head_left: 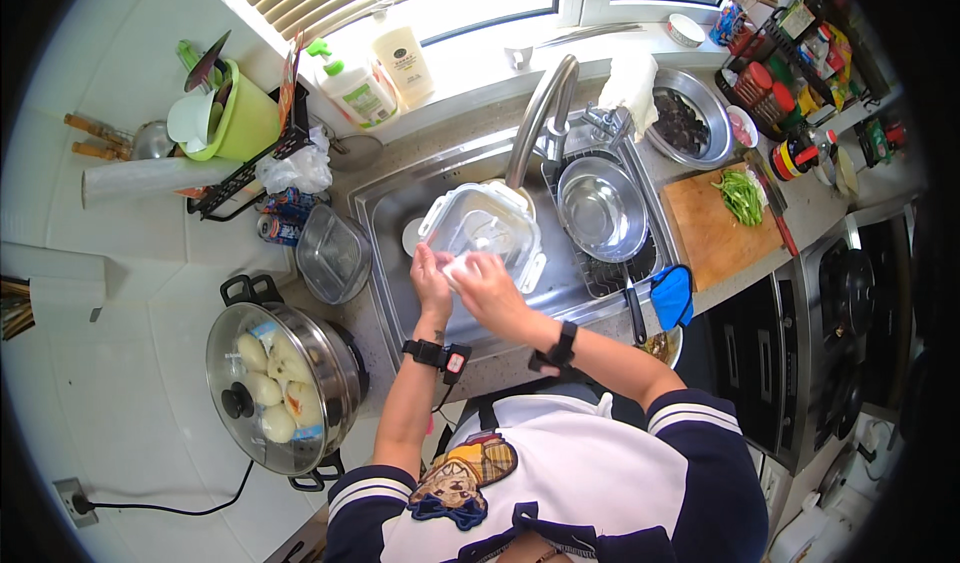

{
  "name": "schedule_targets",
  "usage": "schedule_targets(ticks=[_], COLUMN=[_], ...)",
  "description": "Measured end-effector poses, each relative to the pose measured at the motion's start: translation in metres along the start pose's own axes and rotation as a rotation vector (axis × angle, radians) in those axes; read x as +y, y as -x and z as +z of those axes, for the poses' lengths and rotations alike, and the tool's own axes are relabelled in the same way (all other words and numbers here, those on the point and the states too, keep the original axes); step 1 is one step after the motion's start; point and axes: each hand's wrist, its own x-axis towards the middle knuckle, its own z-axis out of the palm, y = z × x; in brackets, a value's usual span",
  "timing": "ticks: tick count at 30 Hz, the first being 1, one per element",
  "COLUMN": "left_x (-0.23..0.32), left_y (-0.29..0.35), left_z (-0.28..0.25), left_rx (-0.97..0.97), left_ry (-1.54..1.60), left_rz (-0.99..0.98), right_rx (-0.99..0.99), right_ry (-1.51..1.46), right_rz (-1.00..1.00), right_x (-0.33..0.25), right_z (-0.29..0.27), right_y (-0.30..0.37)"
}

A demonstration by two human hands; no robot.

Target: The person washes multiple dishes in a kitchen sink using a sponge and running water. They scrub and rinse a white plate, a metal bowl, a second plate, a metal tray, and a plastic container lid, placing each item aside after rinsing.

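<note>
Over the sink (388,293) I hold a clear lid (500,225) with white clips at its edges, tilted toward the tap (528,128). My left hand (431,281) grips its near left corner. My right hand (490,293) is closed on a small white cloth or sponge (457,266), pressed against the lid's near edge beside the left fingers. Beneath the lid, white dishes are partly hidden in the basin. Left of the sink stands a clear square container (334,253).
A metal pan (602,209) rests on the rack at the right of the sink. Beyond it are a cutting board (700,228) with chopped greens, a knife (778,218) and a steel bowl (715,113) of dark pieces. A lidded steamer (285,383) with buns stands at the left.
</note>
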Motion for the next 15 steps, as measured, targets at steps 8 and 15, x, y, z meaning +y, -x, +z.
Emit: schedule_targets(ticks=[8,15], left_x=[0.008,0.008], left_y=[0.0,-0.009], left_z=[-0.001,-0.011], left_rx=[0.019,-0.056], left_ry=[0.169,0.119], left_rz=[-0.048,-0.047], right_rx=[-0.146,-0.246], right_ry=[0.163,0.253], right_rz=[-0.378,-0.362], right_x=[0.014,0.031], right_z=[-0.022,-0.024], right_y=[0.012,0.024])
